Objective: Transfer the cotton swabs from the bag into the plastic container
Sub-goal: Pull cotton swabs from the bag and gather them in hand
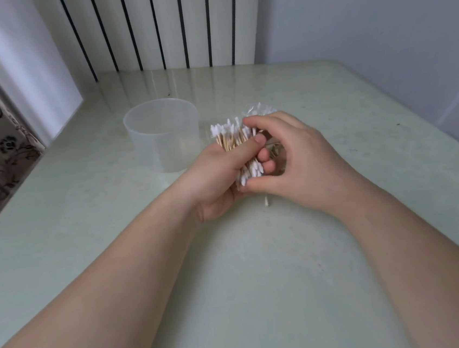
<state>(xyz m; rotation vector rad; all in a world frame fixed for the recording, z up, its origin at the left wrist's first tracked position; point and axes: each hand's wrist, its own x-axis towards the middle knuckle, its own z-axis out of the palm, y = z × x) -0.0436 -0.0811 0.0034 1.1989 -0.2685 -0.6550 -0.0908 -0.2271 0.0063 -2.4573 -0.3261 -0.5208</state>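
Gripping the cotton swabs (232, 133) as a loose bundle, my left hand (217, 175) wraps the sticks and my right hand (300, 155) pinches the ends, just beside the plastic container (162, 141). The bag (261, 111) lies behind my hands. If I slacken my fingers, swabs could scatter across the worktop (231, 258), where one stray swab (267, 201) lies.

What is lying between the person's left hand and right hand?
In the head view, a bundle of cotton swabs lies between them: the left hand grips it, and the right hand pinches its two ends.
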